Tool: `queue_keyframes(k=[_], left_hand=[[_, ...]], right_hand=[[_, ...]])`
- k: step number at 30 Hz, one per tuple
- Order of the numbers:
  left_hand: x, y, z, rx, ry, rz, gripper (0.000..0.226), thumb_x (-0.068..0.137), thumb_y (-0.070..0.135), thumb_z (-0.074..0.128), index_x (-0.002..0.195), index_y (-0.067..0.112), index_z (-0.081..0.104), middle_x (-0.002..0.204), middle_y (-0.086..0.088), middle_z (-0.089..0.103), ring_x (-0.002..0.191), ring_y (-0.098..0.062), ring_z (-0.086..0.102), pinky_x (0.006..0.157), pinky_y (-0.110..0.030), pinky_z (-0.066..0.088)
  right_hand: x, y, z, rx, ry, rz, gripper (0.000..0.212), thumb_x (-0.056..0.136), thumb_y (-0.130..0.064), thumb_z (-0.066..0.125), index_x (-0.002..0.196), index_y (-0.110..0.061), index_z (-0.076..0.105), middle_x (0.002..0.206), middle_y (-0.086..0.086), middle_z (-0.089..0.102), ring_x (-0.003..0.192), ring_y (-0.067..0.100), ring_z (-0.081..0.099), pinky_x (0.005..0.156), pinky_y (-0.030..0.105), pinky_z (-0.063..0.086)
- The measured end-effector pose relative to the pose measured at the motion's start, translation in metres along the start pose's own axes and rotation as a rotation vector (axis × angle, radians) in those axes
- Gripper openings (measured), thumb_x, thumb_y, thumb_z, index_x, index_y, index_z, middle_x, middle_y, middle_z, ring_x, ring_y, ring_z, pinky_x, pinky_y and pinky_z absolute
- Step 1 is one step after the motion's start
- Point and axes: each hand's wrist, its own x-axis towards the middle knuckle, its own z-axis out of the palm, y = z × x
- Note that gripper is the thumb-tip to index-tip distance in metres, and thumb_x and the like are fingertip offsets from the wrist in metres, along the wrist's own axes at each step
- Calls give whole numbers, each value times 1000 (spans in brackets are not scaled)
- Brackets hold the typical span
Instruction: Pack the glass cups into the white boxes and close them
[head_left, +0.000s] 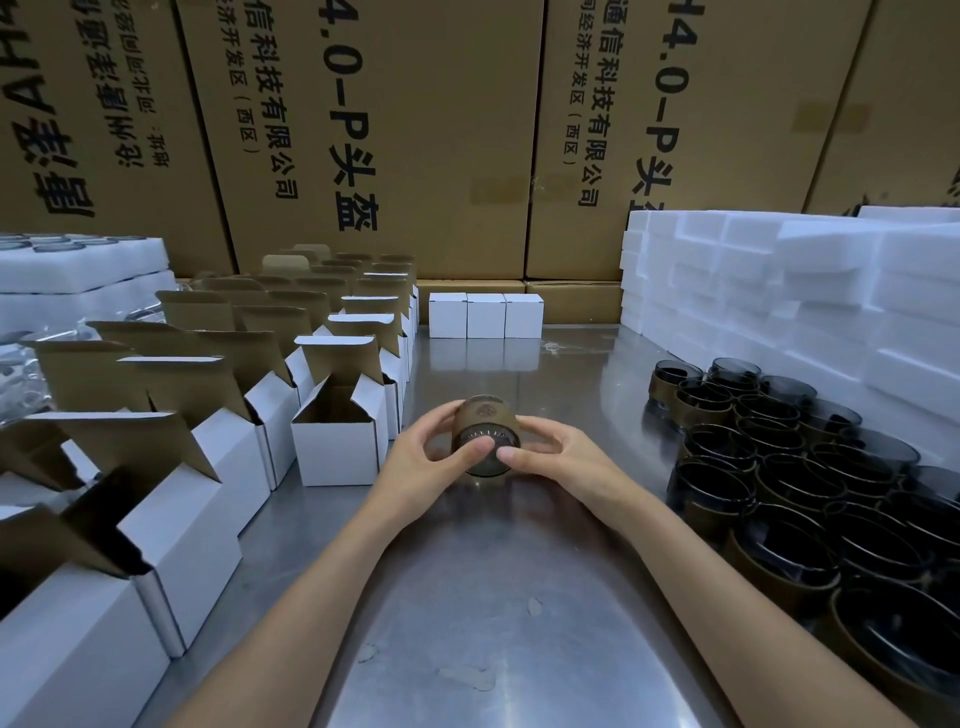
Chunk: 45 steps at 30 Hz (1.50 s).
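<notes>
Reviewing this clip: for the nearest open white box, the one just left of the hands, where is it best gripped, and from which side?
Probably by its two plain side walls, coming down from above and slightly in front. The open white box stands upright on the steel table, its lid flap raised at the back and small flaps splayed, so the flaps give poor purchase. Both hands, left and right, now hold a cup.

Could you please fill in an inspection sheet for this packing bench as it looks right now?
Surface: metal table, with a few small scraps.
Job's things: glass cup held in both hands; open white boxes in rows on the left; three closed boxes at the back; more cups massed on the right.
Clutter: foam blocks stacked at right, foam trays at left.
Grippers: left hand and right hand grip the cup.
Cables: nothing seen.
Surroundings: large brown cartons behind.
</notes>
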Motion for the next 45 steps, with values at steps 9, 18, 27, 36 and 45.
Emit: queue_keyframes(k=[9, 18, 27, 36, 45], left_hand=[[1, -9, -2, -60, -63, 28, 69, 66, 25, 83, 127, 34, 51, 128, 10, 56, 124, -11, 52, 94, -20, 49], [-6, 0, 7, 265, 108, 244, 60, 73, 12, 80, 125, 25, 53, 121, 9, 58, 112, -10, 56, 97, -31, 48], [-5, -4, 8, 328, 42, 270, 64, 77, 15, 77, 130, 28, 45, 126, 15, 51, 123, -11, 48, 101, -29, 42], [-3, -6, 6, 309, 93, 239, 63, 70, 23, 84, 117, 33, 44, 115, 16, 58, 115, -8, 54, 94, -24, 46], [-4, -2, 9, 403, 107, 310, 63, 73, 23, 81, 125, 30, 47, 122, 13, 55, 115, -9, 51, 93, -21, 43]], right_hand=[[2, 4, -2, 27, 10, -20, 66, 77, 6, 71, 135, -15, 47, 116, 13, 67, 105, 17, 65, 95, 25, 49], [0, 6, 8, -192, 129, -143, 67, 73, -12, 81, 126, -33, 46, 122, 1, 56, 120, 10, 49, 98, 23, 43], [2, 7, 13, -243, 218, -254, 62, 68, -8, 84, 118, -21, 51, 123, -7, 53, 111, 1, 51, 88, 13, 42], [5, 5, 9, -282, 156, -258, 67, 69, -19, 85, 118, -33, 41, 124, -20, 47, 115, -13, 40, 82, -1, 31], [2, 5, 13, -389, 217, -351, 62, 74, -14, 80, 123, -32, 46, 126, -16, 50, 123, 11, 42, 93, 15, 33]])
